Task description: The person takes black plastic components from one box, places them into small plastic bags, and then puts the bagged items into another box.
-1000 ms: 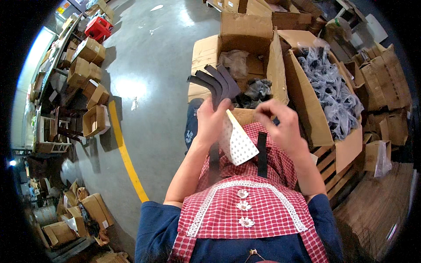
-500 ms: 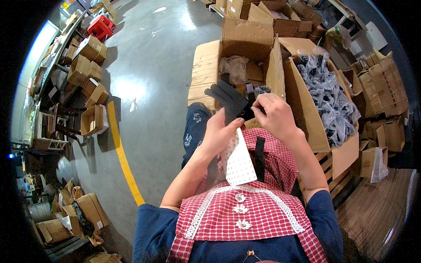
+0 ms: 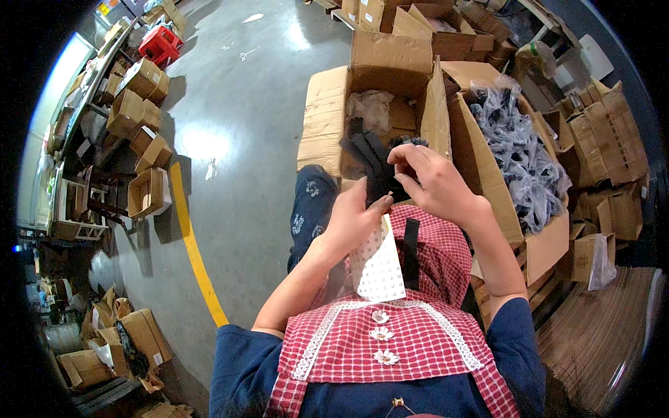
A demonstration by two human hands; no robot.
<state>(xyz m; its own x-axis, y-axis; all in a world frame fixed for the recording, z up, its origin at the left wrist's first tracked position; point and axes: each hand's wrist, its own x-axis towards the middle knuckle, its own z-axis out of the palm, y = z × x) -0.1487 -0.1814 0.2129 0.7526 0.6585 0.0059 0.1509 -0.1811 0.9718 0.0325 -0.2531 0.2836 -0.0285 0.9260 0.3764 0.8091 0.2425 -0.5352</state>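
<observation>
My left hand (image 3: pixel 355 216) is closed, its thumb pressing a white sheet (image 3: pixel 380 275) that carries rows of small dark marks. The sheet hangs down over my apron. From the same grip a black knit glove (image 3: pixel 371 155) sticks out, fingers pointing away from me over the open box. My right hand (image 3: pixel 432 174) is at the glove's right side, thumb and forefinger pinched together. Whatever lies between those fingertips is too small or hidden to make out.
Before me stands an open cardboard box (image 3: pixel 322 125) with clear plastic (image 3: pixel 373 108) inside. To its right, another carton (image 3: pixel 481 167) is heaped with plastic-wrapped dark items (image 3: pixel 519 153). More boxes (image 3: pixel 603 132) stack at far right. A yellow line (image 3: pixel 191 251) crosses the floor at left.
My right hand has come in slightly closer to the glove. The glove has turned and its fingers bunch more tightly together. The sheet has shifted slightly toward me.
</observation>
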